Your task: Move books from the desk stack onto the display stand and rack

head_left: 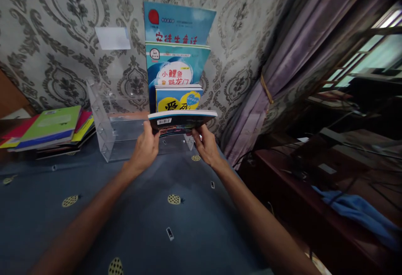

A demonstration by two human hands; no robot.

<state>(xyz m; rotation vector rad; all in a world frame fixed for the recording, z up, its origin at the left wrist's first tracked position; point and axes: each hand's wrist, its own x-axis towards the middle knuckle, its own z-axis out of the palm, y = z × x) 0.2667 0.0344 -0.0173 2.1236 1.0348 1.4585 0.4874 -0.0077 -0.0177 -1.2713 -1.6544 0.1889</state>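
Gripping dark book (185, 121) with left hand (147, 145) and right hand (205, 143), at front of clear rack (102, 137). Hiding lower part of yellow-blue book (179, 99) behind. Flanked by pile (47, 125) left, curtain (251, 111) right.

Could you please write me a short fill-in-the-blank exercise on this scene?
1. The left hand and right hand grip one dark-covered ____.
2. Yellow fruits printed on the blue tablecloth are ____.
3. In this view, the colourful pile lies to the ____ of the clear rack.

Missing words: book; pineapples; left.
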